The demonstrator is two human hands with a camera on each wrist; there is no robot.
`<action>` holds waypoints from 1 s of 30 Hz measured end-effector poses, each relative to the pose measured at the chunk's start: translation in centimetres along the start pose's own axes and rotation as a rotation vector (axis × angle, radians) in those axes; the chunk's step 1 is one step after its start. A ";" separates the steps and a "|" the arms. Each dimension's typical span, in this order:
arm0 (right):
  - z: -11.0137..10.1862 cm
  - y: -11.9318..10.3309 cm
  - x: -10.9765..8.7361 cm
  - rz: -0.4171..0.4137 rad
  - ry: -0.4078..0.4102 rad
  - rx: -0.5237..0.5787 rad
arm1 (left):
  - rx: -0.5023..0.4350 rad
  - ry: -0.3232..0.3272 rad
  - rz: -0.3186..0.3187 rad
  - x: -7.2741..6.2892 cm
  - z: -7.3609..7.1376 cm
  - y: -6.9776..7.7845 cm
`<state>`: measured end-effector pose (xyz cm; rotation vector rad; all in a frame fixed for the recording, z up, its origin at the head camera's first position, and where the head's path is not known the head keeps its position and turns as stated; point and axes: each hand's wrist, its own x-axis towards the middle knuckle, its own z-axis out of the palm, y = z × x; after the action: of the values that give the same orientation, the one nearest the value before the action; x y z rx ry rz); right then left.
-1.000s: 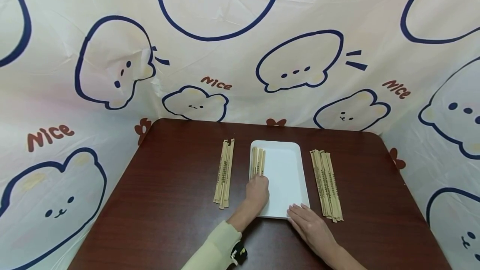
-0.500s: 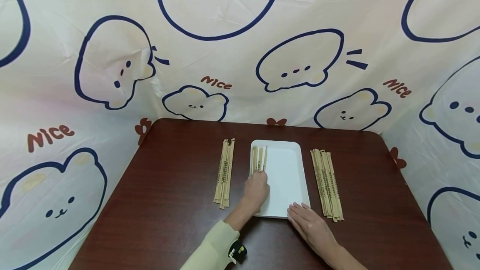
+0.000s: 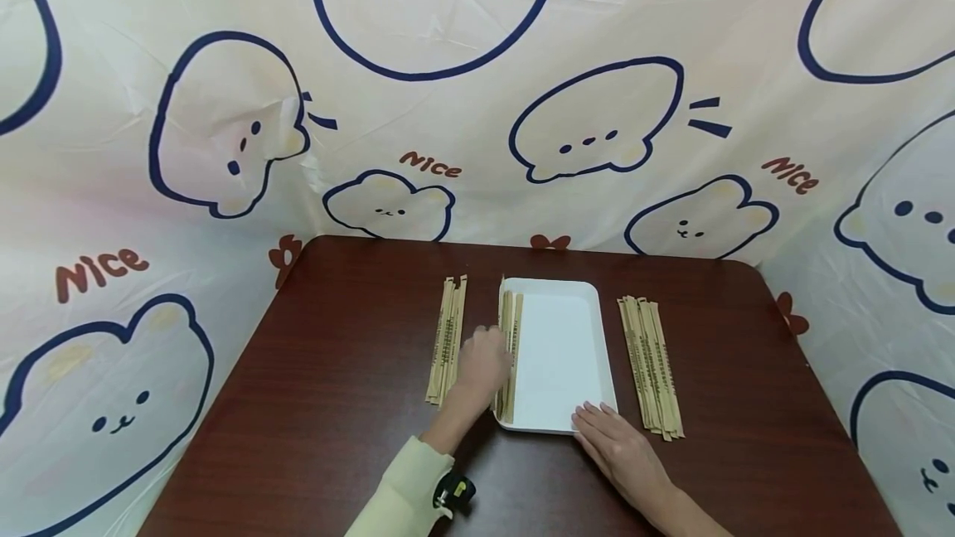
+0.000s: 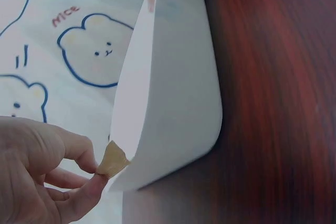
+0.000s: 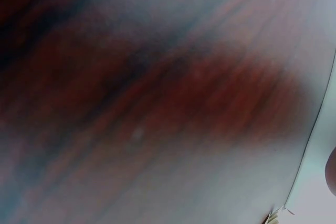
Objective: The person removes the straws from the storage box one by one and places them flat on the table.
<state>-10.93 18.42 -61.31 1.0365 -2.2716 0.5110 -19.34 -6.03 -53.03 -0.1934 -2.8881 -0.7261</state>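
Observation:
My left hand [image 3: 483, 365] is over the left rim of a white rectangular tray [image 3: 567, 355]. In the left wrist view its thumb and index finger pinch the tan end of a slim paper-wrapped stick [image 4: 113, 160] beside the tray's edge. Several similar paper-wrapped sticks [image 3: 516, 313] lie lengthwise along the tray's left side, partly hidden by this hand. My right hand [image 3: 615, 446] rests with extended fingers on the tray's near right corner. A fingertip [image 5: 331, 172] of it shows at the edge of the right wrist view.
A bundle of paper-wrapped sticks [image 3: 449, 321] lies on the dark wooden table [image 3: 336, 404] left of the tray. A larger bundle [image 3: 651, 367] lies to its right. A cartoon-printed cloth [image 3: 477, 123] hangs behind and along both sides.
My left hand has moved left from inside the tray to its left rim, uncovering more of the sticks there. One stick now stands at the rim. The right hand stays put.

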 end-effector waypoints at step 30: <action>0.2 0.0 -0.1 -0.004 0.014 0.005 | 0.186 -0.005 -0.166 -0.1 0.3 -6.0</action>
<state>-10.95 18.36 -61.48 1.0364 -2.2571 0.5213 -20.23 -11.13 -56.03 0.0673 -2.9797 -0.4771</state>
